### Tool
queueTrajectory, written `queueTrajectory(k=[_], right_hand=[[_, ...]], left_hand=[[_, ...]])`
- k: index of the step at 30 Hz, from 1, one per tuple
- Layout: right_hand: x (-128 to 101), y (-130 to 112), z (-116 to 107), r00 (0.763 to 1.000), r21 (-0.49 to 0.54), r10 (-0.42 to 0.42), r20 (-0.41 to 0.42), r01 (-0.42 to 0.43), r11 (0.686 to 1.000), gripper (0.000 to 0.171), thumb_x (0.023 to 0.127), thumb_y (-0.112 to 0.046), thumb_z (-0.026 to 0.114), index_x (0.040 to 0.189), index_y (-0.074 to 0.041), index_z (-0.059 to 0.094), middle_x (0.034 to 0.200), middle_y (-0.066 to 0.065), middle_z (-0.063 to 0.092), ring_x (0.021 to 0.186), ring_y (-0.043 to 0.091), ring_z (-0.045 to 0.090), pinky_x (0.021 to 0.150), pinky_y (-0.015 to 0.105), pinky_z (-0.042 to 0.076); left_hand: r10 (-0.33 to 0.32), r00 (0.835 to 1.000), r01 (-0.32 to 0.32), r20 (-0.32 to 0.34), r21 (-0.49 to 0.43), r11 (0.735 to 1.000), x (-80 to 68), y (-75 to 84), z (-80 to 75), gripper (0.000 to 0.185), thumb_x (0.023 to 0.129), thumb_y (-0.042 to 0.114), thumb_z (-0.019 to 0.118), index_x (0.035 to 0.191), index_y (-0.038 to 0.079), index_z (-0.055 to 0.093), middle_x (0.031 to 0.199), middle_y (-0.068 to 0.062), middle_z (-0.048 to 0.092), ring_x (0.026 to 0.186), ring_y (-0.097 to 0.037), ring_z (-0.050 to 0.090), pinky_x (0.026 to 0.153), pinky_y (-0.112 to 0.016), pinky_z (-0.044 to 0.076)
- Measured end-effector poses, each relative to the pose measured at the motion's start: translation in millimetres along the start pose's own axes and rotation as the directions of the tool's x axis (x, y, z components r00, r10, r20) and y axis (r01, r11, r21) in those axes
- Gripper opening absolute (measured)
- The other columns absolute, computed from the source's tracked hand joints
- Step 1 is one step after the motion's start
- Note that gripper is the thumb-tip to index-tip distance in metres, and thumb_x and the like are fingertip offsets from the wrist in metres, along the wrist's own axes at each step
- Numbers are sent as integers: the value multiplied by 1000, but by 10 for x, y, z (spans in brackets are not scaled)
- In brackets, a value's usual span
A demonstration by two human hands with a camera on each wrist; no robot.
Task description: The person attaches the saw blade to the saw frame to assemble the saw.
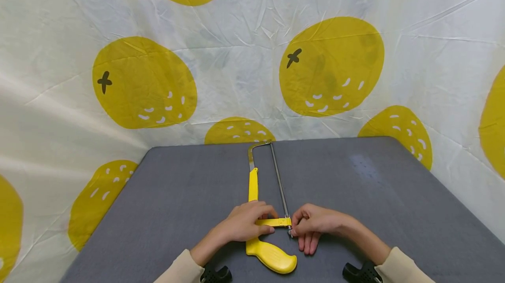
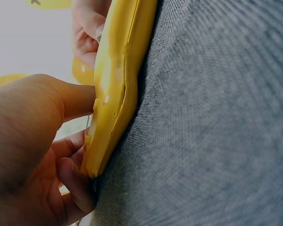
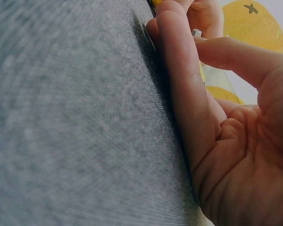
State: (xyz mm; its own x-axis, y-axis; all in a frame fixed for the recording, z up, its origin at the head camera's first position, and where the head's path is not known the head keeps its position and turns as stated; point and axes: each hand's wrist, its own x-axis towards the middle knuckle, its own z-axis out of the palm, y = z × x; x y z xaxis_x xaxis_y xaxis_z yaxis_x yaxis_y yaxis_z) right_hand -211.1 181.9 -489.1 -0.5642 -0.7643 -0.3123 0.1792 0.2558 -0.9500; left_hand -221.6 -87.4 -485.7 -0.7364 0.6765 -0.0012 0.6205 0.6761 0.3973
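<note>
A hacksaw with a yellow handle [image 1: 276,260] lies flat on the grey table, its metal frame end pointing away from me. Its thin blade [image 1: 279,180] runs along the right side. My left hand [image 1: 249,221] grips the yellow frame just above the handle, thumb and fingers around the short crosspiece [image 1: 276,222]. At the blade's near end, my right hand [image 1: 315,221] pinches the small metal wing nut [image 1: 290,233] with thumb and index finger. In the right wrist view, the lower fingers [image 3: 181,75] extend along the table; the nut is mostly hidden.
The grey cloth-covered table [image 1: 189,182] stretches out around the saw. A pale mark [image 1: 364,167] shows at its back right. Behind and beside it hangs a white sheet [image 1: 236,72] printed with yellow fruit.
</note>
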Motion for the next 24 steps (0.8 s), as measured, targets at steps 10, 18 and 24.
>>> queueTrajectory(k=[10, 18, 24], right_hand=[[-1, -9, 4, 1000, -9, -6, -5, 6, 1000, 14, 98, -11, 64, 100, 3, 65, 73, 7, 75, 58, 10, 73, 55, 28, 59], [-3, -21, 10, 1000, 1, 0, 2, 0, 1000, 13, 98, -10, 64, 100, 2, 64, 74, 7, 75, 59, 10, 73, 55, 28, 59], [-9, -23, 12, 1000, 1, -1, 3, 1, 1000, 13, 98, -11, 64, 100, 3, 64, 74, 7, 75, 59, 10, 73, 55, 28, 59]], left_hand=[[12, 1000, -12, -18, 12, 1000, 0, -1, 11, 22, 95, 44, 72, 116, 39, 70, 89, 18, 54, 77, 0, 48, 62, -21, 39], [24, 999, -24, -22, 8, 1000, -8, -4, 9, 21, 95, 43, 73, 116, 38, 70, 89, 16, 55, 77, 0, 48, 63, -21, 39], [14, 1000, -14, -15, 9, 1000, -1, -12, 16, 22, 95, 44, 72, 116, 39, 70, 90, 17, 56, 78, 0, 49, 63, -21, 39]])
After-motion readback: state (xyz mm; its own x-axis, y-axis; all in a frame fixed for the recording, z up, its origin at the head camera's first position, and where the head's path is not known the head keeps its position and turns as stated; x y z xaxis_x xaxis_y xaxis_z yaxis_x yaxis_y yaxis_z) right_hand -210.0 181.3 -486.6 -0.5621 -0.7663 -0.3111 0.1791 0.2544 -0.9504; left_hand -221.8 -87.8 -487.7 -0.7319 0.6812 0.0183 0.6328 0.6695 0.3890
